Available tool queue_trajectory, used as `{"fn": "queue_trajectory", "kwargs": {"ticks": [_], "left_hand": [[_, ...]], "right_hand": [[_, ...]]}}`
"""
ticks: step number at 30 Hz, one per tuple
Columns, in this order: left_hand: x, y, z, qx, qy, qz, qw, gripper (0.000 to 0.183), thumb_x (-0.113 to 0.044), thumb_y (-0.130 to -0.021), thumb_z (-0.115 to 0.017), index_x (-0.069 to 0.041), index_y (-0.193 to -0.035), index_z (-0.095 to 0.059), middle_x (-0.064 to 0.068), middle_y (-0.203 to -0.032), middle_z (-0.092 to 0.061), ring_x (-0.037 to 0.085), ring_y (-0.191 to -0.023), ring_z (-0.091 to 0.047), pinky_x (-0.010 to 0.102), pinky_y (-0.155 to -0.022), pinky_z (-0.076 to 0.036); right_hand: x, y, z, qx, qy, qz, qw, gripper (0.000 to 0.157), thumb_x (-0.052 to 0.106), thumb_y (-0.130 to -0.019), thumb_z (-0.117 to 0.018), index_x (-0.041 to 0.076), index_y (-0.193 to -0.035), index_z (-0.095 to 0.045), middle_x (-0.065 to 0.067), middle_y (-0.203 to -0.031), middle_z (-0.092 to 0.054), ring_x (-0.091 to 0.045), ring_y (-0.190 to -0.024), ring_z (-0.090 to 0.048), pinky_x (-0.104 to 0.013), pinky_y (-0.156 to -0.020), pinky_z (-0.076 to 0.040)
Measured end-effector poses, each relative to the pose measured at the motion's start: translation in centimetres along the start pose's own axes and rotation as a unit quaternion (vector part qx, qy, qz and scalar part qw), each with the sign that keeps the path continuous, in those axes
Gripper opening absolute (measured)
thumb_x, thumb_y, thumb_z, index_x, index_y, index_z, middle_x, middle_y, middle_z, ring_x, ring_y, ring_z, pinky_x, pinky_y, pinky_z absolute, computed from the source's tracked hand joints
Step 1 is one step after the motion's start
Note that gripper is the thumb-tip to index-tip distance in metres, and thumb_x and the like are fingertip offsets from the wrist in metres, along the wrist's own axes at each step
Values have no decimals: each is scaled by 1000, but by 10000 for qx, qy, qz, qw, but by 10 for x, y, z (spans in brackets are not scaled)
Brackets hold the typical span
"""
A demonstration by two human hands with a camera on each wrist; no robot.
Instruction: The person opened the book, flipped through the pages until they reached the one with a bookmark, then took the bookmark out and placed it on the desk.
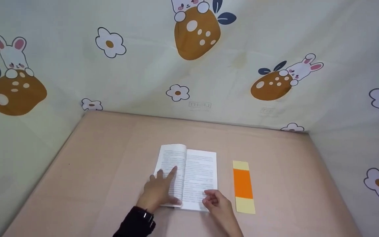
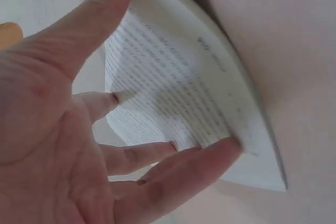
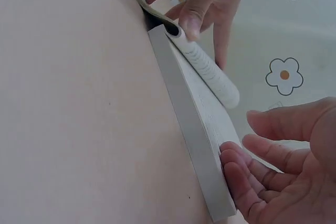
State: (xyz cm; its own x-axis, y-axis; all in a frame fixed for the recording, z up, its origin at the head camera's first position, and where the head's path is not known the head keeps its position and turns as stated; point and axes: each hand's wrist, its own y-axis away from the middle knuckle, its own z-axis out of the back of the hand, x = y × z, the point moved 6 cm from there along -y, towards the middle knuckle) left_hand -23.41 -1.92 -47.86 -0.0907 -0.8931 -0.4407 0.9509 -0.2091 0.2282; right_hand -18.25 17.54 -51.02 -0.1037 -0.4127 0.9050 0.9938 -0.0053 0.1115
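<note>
An open book (image 1: 198, 179) lies on the table, its printed pages facing up. My left hand (image 1: 158, 189) rests with spread fingers on the left-hand page; the left wrist view shows the thumb and fingertips against the printed paper (image 2: 173, 77). Seen from the right wrist, the left-hand part curves up near the spine, above a thick block of pages (image 3: 191, 129). My right hand (image 1: 219, 205) is at the book's lower right corner. Its fingers (image 3: 247, 177) bend loosely beside the page edge, the thumb held apart, and nothing is pinched between them.
Right of the book lies a flat strip (image 1: 242, 184), orange in the middle with pale yellow ends. A pinkish-beige cover (image 1: 110, 158) spreads over the table. Pale fabric walls (image 1: 143, 72) with rabbits and flowers stand at the back and both sides.
</note>
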Motion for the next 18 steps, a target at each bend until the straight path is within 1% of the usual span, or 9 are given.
{"fn": "queue_trajectory", "kwargs": {"ticks": [3,6,8,10,12,13,14,16,18], "left_hand": [[6,7,6,-427,113,174,9989,100,-46,-62,-80,-12,-144,-34,34,-131,-40,47,-108,-46,54,-81,-46],[9,12,16,-1085,334,308,9931,95,-42,-74,-73,-6,-147,-24,34,-121,-47,43,-95,-54,48,-70,-49],[5,15,20,-1446,529,340,9875,88,-36,-84,-66,-2,-148,-16,32,-116,-52,37,-82,-59,42,-60,-49],[-5,17,21,-1699,774,293,9820,78,-27,-91,-58,4,-147,-13,30,-110,-57,32,-72,-61,37,-52,-46],[-18,19,20,-1796,930,175,9792,67,-20,-95,-51,9,-144,-16,28,-98,-63,27,-64,-61,33,-48,-44],[-25,20,18,-1796,993,104,9787,62,-17,-96,-49,10,-143,-19,26,-93,-64,26,-63,-61,32,-47,-44],[-32,21,15,-1770,1056,34,9785,58,-15,-97,-47,11,-142,-21,26,-88,-65,26,-62,-61,31,-47,-44],[-45,21,7,-1658,1045,-140,9805,55,-12,-97,-45,10,-142,-22,19,-72,-62,20,-56,-57,28,-44,-40],[-59,21,-3,-1506,917,-383,9836,56,-8,-96,-46,10,-143,-22,16,-68,-61,18,-53,-53,25,-43,-37]], "right_hand": [[0,-4,0,31,12,-9,10000,31,12,-85,-65,-5,-109,-59,-5,-85,-60,-12,-75,-52,-15,-66,-46],[-1,-6,0,19,38,-49,10000,33,17,-87,-63,-5,-111,-58,-4,-82,-59,-10,-72,-50,-16,-63,-44],[-1,-8,0,51,33,-136,9999,37,22,-90,-60,-5,-114,-56,-3,-80,-58,-10,-70,-50,-16,-61,-44],[-3,-9,0,89,-11,-277,9996,41,28,-93,-56,-5,-118,-53,-4,-80,-59,-11,-69,-52,-19,-62,-46],[-4,-10,0,118,-69,-438,9989,45,32,-95,-51,-5,-121,-50,-4,-79,-60,-12,-69,-54,-22,-64,-49],[-5,-11,0,131,-103,-522,9985,47,34,-96,-48,-5,-122,-49,-5,-79,-60,-14,-70,-55,-24,-65,-50],[-6,-12,0,135,-134,-604,9980,48,36,-97,-45,-5,-123,-47,-5,-80,-61,-14,-71,-55,-26,-67,-52],[-7,-12,1,116,-226,-738,9970,52,40,-98,-41,-5,-125,-45,-6,-81,-62,-14,-71,-56,-28,-69,-53],[-8,-12,2,117,-317,-881,9955,58,45,-98,-37,-5,-127,-41,-7,-82,-62,-14,-71,-56,-28,-69,-53]]}}
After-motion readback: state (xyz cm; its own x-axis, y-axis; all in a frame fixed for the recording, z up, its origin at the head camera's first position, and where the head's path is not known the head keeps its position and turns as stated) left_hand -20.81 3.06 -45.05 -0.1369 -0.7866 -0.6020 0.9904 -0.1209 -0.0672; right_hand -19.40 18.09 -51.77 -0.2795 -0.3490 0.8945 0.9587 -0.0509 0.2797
